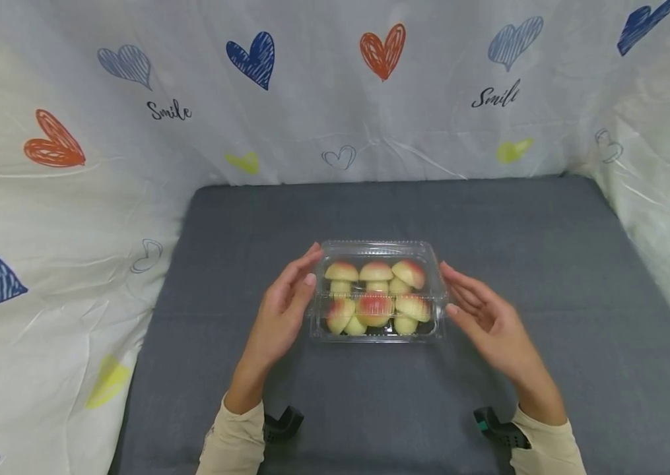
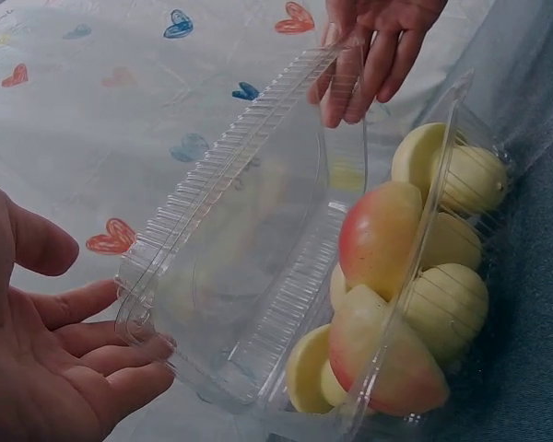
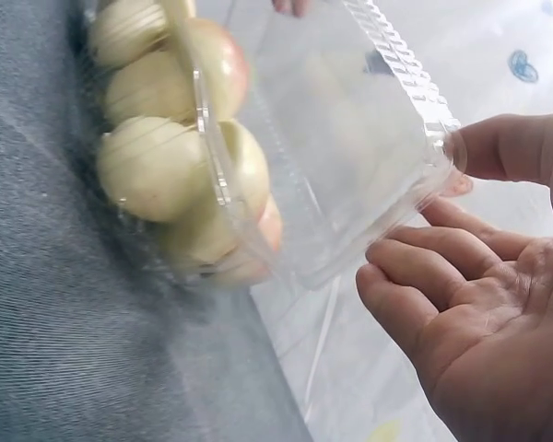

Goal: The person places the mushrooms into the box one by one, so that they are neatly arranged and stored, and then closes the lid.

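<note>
A clear plastic clamshell box [image 1: 379,335] stands in the middle of the cloth-covered table. Inside sit several mushroom-shaped pieces [image 1: 375,309], pale yellow with reddish caps, in two rows. The wrist views show the hinged lid [image 2: 249,184] raised at an angle above the base. My left hand [image 1: 282,310] is at the lid's left side; its fingers touch a corner while the thumb stays apart. On the opposite side, my right hand [image 1: 489,323] has its thumb tip at the lid's corner [image 3: 442,152], its fingers extended beside and behind the edge.
Grey cloth [image 1: 239,224] covers the table. A white curtain [image 1: 311,105] printed with hearts and "Smile" hangs behind and at both sides. Black wrist straps [image 1: 283,423] show near both sleeves.
</note>
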Tool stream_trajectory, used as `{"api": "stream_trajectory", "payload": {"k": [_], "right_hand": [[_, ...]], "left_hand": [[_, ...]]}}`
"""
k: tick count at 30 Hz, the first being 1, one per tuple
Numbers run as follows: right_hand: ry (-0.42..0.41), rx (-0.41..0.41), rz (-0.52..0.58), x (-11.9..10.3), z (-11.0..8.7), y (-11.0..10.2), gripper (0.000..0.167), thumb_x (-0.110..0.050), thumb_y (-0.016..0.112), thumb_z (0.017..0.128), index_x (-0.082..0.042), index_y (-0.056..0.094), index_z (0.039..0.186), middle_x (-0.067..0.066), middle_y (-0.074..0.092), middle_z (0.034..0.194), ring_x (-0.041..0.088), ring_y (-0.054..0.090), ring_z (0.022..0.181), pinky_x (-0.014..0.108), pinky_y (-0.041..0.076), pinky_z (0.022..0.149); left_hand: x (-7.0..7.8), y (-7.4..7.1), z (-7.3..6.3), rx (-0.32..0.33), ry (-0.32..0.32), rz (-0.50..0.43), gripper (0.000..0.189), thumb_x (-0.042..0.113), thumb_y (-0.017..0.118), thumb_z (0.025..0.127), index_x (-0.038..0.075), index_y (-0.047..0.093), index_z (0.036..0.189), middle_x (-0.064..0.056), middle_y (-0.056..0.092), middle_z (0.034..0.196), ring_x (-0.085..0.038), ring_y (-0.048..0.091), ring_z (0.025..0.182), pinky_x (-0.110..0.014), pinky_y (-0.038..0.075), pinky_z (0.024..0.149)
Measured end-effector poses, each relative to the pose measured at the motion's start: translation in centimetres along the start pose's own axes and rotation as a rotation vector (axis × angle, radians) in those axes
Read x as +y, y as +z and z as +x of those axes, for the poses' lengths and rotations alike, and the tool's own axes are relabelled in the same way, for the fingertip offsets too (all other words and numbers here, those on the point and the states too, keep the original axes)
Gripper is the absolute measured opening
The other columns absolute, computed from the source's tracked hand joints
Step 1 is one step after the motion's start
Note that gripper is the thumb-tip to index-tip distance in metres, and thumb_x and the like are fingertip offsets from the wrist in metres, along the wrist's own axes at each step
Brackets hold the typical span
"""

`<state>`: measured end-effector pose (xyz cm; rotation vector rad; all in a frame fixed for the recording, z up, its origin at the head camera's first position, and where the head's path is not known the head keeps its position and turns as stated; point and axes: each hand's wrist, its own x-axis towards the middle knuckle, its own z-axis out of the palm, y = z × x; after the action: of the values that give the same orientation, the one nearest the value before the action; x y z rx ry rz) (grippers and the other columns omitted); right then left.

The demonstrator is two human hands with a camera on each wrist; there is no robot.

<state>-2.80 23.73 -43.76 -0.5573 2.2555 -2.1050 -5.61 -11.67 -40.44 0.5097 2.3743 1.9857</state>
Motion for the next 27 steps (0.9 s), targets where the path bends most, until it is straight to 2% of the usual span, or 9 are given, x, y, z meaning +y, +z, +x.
{"api": "stream_trajectory", "payload": {"k": [5,12,18,20,23,27], "right_hand": [[0.007,-0.011,-0.006,0.4,-0.4,0.2,0.062,0.018,0.058,0.099,0.005,0.043,0.158,0.023,0.035,0.168,0.021,0.038,0.155,0.027,0.034,0.12],[0.019,-0.029,-0.089,0.9,-0.8,0.2,0.065,0.017,0.062,0.098,0.005,0.041,0.159,0.022,0.031,0.17,0.016,0.033,0.157,0.022,0.03,0.121],[0.052,-0.043,-0.165,1.2,-1.3,0.4,0.068,0.011,0.065,0.099,0.0,0.039,0.161,0.021,0.029,0.171,0.009,0.032,0.157,0.016,0.028,0.12],[0.081,-0.048,-0.194,1.3,-1.5,0.5,0.069,0.006,0.067,0.1,-0.002,0.038,0.162,0.02,0.028,0.172,0.013,0.03,0.157,0.015,0.028,0.119],[0.143,-0.061,-0.242,1.5,-1.7,0.5,0.071,-0.003,0.068,0.103,-0.004,0.034,0.165,0.019,0.027,0.172,0.028,0.03,0.158,0.01,0.029,0.115],[0.231,-0.076,-0.271,1.7,-1.8,0.5,0.073,-0.013,0.067,0.105,-0.005,0.028,0.167,0.019,0.027,0.172,0.043,0.033,0.154,0.008,0.033,0.108]], "left_hand": [[-0.7,-0.1,-0.6,-0.008,-0.004,-0.053,0.046,0.003,0.049,0.111,0.003,0.048,0.157,-0.007,0.039,0.169,-0.018,0.035,0.156,-0.035,0.034,0.122],[-1.5,0.0,-1.5,-0.028,-0.085,-0.04,0.055,-0.007,0.047,0.106,0.006,0.044,0.16,-0.003,0.037,0.17,-0.015,0.031,0.157,-0.029,0.027,0.124],[-2.2,0.1,-2.3,-0.082,-0.138,-0.051,0.064,-0.01,0.046,0.104,0.009,0.035,0.165,-0.005,0.024,0.175,-0.017,0.022,0.16,-0.03,0.024,0.125],[-2.5,0.2,-2.5,-0.105,-0.162,-0.046,0.068,-0.009,0.046,0.105,0.01,0.03,0.168,-0.004,0.018,0.176,-0.018,0.019,0.161,-0.033,0.023,0.125],[-2.9,0.2,-2.8,-0.136,-0.188,-0.028,0.072,-0.008,0.046,0.105,0.011,0.022,0.17,-0.005,0.013,0.178,-0.018,0.015,0.162,-0.039,0.023,0.126],[-3.2,0.2,-3.1,-0.175,-0.204,-0.019,0.077,-0.008,0.046,0.104,0.011,0.014,0.171,-0.004,0.007,0.178,-0.016,0.009,0.162,-0.039,0.022,0.125]]}}
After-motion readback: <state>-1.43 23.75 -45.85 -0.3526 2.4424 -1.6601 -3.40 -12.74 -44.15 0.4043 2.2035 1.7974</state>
